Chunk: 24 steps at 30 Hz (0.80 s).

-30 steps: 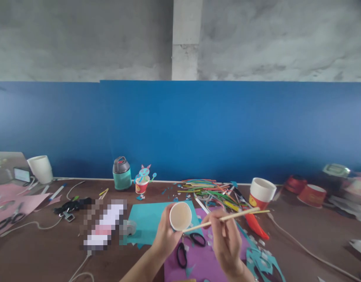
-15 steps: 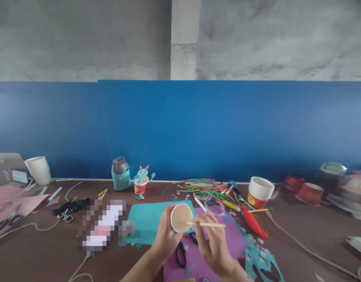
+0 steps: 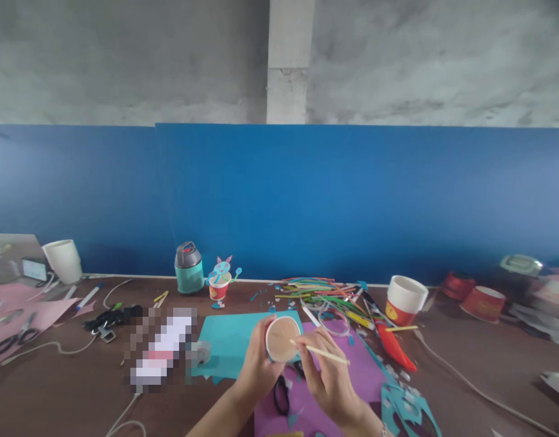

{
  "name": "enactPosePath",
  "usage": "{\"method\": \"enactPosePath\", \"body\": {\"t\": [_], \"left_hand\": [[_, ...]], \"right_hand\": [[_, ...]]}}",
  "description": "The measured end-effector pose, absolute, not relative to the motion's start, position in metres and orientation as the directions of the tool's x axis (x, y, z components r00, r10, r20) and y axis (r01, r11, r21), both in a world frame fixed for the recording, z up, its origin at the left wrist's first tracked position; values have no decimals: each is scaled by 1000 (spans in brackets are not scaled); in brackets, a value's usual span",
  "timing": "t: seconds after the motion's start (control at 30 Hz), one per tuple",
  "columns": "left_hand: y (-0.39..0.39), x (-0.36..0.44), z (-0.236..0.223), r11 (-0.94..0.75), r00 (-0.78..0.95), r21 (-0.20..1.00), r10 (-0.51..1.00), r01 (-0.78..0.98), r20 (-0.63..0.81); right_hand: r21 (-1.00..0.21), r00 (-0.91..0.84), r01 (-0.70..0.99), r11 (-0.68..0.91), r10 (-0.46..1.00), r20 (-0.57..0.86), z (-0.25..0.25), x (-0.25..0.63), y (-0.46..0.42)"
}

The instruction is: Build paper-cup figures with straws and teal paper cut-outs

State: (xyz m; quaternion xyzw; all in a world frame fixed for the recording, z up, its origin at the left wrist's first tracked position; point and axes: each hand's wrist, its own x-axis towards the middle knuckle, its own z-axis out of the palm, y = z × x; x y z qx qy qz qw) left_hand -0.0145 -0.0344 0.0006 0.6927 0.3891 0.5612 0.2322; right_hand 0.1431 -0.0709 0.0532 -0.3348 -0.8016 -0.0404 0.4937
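Note:
My left hand (image 3: 260,352) is wrapped round a paper cup (image 3: 283,341), its open mouth turned towards me. In my right hand (image 3: 327,379) a thin pale-yellow stick (image 3: 327,354) is pinched between thumb and fingers. The stick's tip lies at the right side of the cup's mouth; whether it touches the cup I cannot tell. Beneath the hands are purple paper (image 3: 361,370) and a turquoise sheet (image 3: 231,340). Black-handled scissors (image 3: 281,396) lie on the purple paper, partly hidden by the hands.
Behind stand a decorated paper cup (image 3: 220,285), a teal-and-grey container (image 3: 189,273) and a pile of coloured strips (image 3: 325,294). White-and-red cups (image 3: 405,300), a red pouch-like item (image 3: 396,349) and cut turquoise scraps (image 3: 409,406) are to the right. A tape roll (image 3: 200,352) sits left.
The stick has tilted, its free end now lower on the right and its tip slightly higher. My left hand still holds the cup. The whole view has shifted a little.

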Motion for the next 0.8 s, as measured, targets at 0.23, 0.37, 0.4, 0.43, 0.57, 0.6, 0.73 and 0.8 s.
{"method": "enactPosePath", "body": {"t": [0.23,0.37,0.4,0.43,0.57,0.6,0.73,0.8], "left_hand": [[-32,-16,-3,-609,65,740,783,285,619],[-35,-16,-1,-634,104,711,764,305,637],[-37,-15,0,-651,128,695,751,306,648],[-39,-14,2,-672,154,674,734,306,662],[-43,-9,4,-710,185,642,700,289,690],[-42,-8,3,-688,162,672,722,275,673],[-29,-10,2,-528,-35,829,839,183,542],[-22,-13,5,-460,-121,885,877,76,466]], "right_hand": [[-290,-291,568,770,518,804,57,141,-73],[-302,-290,582,755,540,790,57,139,-72],[-305,-293,592,746,552,781,58,138,-72],[-307,-303,600,739,565,768,58,137,-72],[-274,-354,601,751,557,751,62,139,-73],[-257,-346,604,754,539,768,62,141,-74],[-296,-160,612,733,481,862,60,148,-74],[-374,-67,612,697,516,854,55,149,-69]]}}
